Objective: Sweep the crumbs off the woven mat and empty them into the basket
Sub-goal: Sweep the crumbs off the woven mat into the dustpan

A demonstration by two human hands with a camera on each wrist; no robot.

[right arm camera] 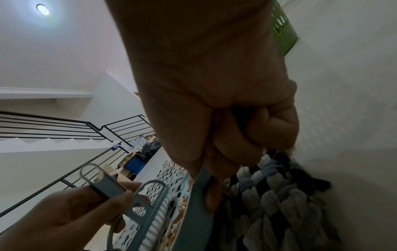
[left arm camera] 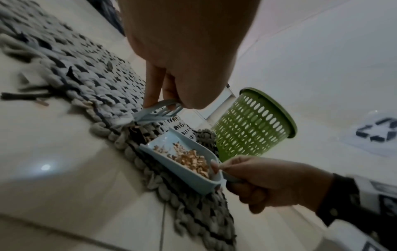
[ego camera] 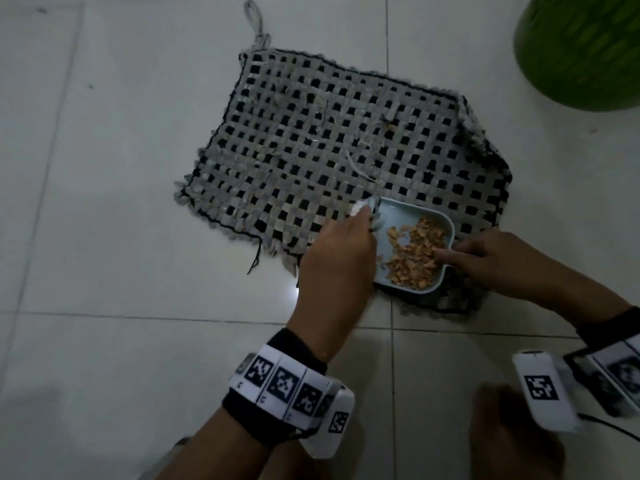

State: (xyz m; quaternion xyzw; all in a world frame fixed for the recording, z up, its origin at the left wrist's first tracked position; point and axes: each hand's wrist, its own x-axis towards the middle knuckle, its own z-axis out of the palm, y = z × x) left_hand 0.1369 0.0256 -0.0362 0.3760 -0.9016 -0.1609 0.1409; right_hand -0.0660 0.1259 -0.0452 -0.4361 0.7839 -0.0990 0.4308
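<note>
A black-and-grey woven mat lies on the tiled floor. On its near right corner sits a light blue dustpan holding a heap of orange-brown crumbs. My left hand pinches a small blue brush at the pan's open lip, bristles down on the mat. My right hand grips the dustpan handle, its index finger lying on the crumbs. The brush and pan are nearly touching. A green perforated basket stands beyond the mat's far right corner.
White floor tiles surround the mat. A clear bag with a recycling mark lies past the basket. A staircase with black railings and boxes stand in the background. My knee is at the lower edge.
</note>
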